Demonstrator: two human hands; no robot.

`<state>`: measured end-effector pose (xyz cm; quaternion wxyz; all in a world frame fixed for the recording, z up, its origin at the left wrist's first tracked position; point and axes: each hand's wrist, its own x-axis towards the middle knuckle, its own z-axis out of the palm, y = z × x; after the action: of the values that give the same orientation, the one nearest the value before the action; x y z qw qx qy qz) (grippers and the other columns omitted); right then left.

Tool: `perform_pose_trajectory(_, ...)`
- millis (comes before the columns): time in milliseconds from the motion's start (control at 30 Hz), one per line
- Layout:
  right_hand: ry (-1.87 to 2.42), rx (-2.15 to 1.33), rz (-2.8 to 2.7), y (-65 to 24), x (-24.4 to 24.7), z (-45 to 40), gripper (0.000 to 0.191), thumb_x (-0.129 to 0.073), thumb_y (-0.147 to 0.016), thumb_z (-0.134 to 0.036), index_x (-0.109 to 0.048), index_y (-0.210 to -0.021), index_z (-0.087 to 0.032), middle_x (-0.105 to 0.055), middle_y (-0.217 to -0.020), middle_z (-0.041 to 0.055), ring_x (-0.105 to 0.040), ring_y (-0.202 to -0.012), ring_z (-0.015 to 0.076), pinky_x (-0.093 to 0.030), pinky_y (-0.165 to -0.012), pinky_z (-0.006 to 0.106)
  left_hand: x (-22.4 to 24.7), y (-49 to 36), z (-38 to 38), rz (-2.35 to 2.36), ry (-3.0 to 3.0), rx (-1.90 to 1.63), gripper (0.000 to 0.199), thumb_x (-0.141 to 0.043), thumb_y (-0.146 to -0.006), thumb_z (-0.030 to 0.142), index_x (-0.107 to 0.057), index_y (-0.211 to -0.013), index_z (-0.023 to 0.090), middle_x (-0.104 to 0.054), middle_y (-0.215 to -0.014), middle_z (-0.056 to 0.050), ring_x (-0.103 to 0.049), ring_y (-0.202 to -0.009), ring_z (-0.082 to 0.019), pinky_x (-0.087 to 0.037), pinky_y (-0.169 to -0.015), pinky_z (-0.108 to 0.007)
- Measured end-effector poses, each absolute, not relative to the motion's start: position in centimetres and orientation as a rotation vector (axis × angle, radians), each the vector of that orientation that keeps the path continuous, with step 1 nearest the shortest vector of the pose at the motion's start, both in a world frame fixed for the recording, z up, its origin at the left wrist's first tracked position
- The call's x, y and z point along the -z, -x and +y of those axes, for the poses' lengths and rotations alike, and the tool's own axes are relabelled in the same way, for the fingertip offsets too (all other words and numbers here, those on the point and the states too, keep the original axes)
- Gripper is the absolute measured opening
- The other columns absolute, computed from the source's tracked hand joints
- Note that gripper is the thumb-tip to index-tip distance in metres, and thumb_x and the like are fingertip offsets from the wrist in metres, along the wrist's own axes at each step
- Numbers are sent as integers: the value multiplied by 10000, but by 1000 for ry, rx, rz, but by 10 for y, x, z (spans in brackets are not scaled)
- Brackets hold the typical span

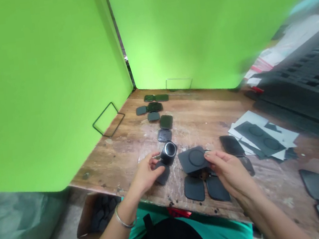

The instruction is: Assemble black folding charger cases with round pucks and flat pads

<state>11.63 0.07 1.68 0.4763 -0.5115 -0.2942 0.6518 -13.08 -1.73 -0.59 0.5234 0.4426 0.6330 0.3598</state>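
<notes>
In the head view my left hand (147,172) has its thumb on a dark flat pad (163,174) near the table's front edge, its fingers curled at the pad's far side. Just beyond those fingertips stands a short dark cylinder-like piece (168,152) with a round silver-rimmed face; whether it joins the pad I cannot tell. My right hand (223,164) pinches the right edge of a dark rectangular pad (194,159) marked with a circle, holding it tilted above the table. Below it lie two dark rounded-square pads (194,188), partly covered.
Several dark pads (166,122) run in a line toward the back of the wooden table (201,117). White and dark cut sheets (261,135) lie at right, near a dark slotted crate (309,70). Green panels (52,71) with wire stands (108,118) enclose the back. A cardboard box (83,223) sits below left.
</notes>
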Motion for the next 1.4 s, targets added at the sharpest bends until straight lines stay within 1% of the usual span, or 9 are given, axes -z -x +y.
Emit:
perform_pose_trajectory(67,1231,-1659,-696,-115,-18,3,342,-928,-498,-418,-737,-630,-167,-657,-682,25,-543,-684,116,-445,-651,208,-3,133,-18,1486,-1024,-847,444,-672,-675,315,-636,-1080,137,-660,-847,-42,-599,-723,-168,-458,-691,-289)
perform_pose_trajectory(133,1224,-1693,-670,-113,-19,5,339,-934,-479,-400,-749,-643,-169,-682,-717,35,-571,-713,128,-471,-684,219,-13,133,-20,1405,-912,-823,412,-683,-667,347,-664,-1023,141,-682,-845,-44,-612,-707,-155,-469,-680,-274)
perform_pose_trajectory(233,1233,-1727,-640,-111,-21,7,338,-937,-461,-378,-759,-662,-172,-721,-815,59,-616,-781,163,-511,-752,265,-24,126,-25,1246,-658,-782,425,-755,-594,302,-662,-982,154,-697,-802,-21,-621,-670,-129,-479,-660,-241)
perform_pose_trajectory(367,1230,-1809,-652,-111,-20,5,350,-924,-509,-364,-773,-745,-154,-732,-849,82,-638,-773,176,-544,-720,286,-27,113,-30,1190,-592,-763,379,-763,-587,270,-654,-933,161,-688,-728,-1,-601,-607,-109,-476,-605,-218)
perform_pose_trajectory(500,1232,-1846,-670,-114,-14,2,331,-910,-566,-355,-766,-776,-143,-733,-898,84,-639,-746,146,-543,-677,238,-26,105,-33,1200,-639,-768,380,-733,-614,265,-698,-973,144,-700,-764,-15,-608,-637,-112,-478,-620,-219)
perform_pose_trajectory(667,1262,-1805,-669,-116,-8,1,327,-911,-563,-358,-743,-731,-134,-720,-983,95,-638,-762,149,-546,-662,238,-26,102,-33,1232,-655,-777,414,-717,-625,253,-719,-1025,145,-717,-837,-29,-627,-692,-126,-484,-664,-232)
perform_pose_trajectory(933,1269,-1788,-642,-113,-9,0,319,-924,-538,-331,-733,-703,-136,-701,-905,59,-620,-738,132,-530,-646,228,-26,103,-35,1250,-661,-758,445,-700,-641,258,-719,-1071,149,-720,-802,-23,-627,-672,-126,-481,-653,-232)
perform_pose_trajectory(1133,1316,-1747,-686,-111,-11,-1,347,-924,-514,-364,-702,-643,-130,-697,-946,79,-616,-720,137,-530,-616,228,-25,104,-36,1260,-691,-760,437,-702,-646,262,-717,-1068,146,-722,-826,-36,-627,-676,-135,-480,-655,-240)
perform_pose_trajectory(1400,1349,-1731,-703,-111,-12,-2,371,-927,-494,-388,-691,-638,-139,-687,-870,65,-587,-653,130,-507,-574,235,-25,103,-37,1253,-718,-754,422,-698,-659,275,-716,-1062,152,-728,-859,-47,-651,-721,-156,-486,-687,-255)
